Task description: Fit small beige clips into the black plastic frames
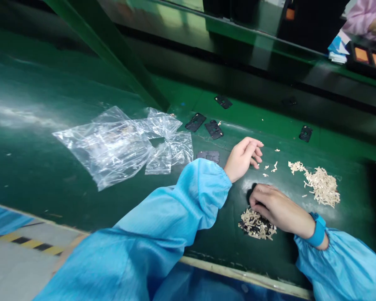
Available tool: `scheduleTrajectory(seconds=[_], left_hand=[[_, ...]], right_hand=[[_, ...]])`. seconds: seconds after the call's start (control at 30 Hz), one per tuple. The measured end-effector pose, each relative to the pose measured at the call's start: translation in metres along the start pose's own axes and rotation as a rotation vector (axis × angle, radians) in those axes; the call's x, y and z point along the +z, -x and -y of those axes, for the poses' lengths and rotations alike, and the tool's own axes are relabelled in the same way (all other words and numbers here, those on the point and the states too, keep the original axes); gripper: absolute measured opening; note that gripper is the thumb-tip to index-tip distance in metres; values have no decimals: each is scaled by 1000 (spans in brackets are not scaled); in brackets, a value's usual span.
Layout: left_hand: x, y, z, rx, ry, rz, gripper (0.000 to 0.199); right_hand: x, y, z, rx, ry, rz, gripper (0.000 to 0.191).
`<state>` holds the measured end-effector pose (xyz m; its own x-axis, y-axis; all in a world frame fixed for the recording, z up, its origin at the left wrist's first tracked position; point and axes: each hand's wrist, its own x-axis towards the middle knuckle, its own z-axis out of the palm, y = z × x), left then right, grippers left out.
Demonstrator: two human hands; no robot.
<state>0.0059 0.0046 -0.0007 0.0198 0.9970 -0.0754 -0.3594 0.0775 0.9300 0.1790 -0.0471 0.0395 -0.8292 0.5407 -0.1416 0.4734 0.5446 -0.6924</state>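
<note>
On my feed, the green table (pixel 28 167) carries clear plastic bags (pixel 113 148). My right hand (pixel 280 209) has its fingers bunched narrow at the upper edge of the mixed pile (pixel 258 228); I cannot tell whether they pinch a piece. My left hand (pixel 242 159) curls its fingers loosely, slightly apart, near loose pale bits (pixel 275 167).
</note>
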Motion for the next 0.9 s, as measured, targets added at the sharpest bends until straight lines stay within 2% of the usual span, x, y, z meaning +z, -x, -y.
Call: scheduleTrajectory(seconds=[0.1, 0.17, 0.23, 0.33, 0.43, 0.57, 0.67, 0.83, 0.9], left_hand=[[-5, 10, -3, 34, -105, 22, 31], [-9, 21, -5, 44, -238, 65, 30], [-14, 31, -7, 12, -335, 141, 32], [-19, 42, -9, -51, -360, 265, 37], [-23, 44, -11, -89, -365, 303, 29], [-28, 41, -11, -92, -372, 208, 22], [-31, 40, -13, -20, -469, 159, 18], [-26, 49, -15, 66, -715, 320, 24], [-22, 52, -13, 69, -713, 288, 16]], right_hand=[[-5, 0, -8, 101, -253, -31, 12], [-8, -1, -14, 198, -438, -76, 18], [-8, -1, -21, 259, -574, -118, 27], [-5, -2, -29, 305, -698, -169, 35], [-1, -2, -33, 327, -754, -235, 36], [0, -4, -32, 334, -779, -265, 37], [-1, -4, -31, 335, -841, -306, 37], [7, -7, -31, 331, -906, -500, 36], [11, -9, -29, 344, -892, -557, 37]])
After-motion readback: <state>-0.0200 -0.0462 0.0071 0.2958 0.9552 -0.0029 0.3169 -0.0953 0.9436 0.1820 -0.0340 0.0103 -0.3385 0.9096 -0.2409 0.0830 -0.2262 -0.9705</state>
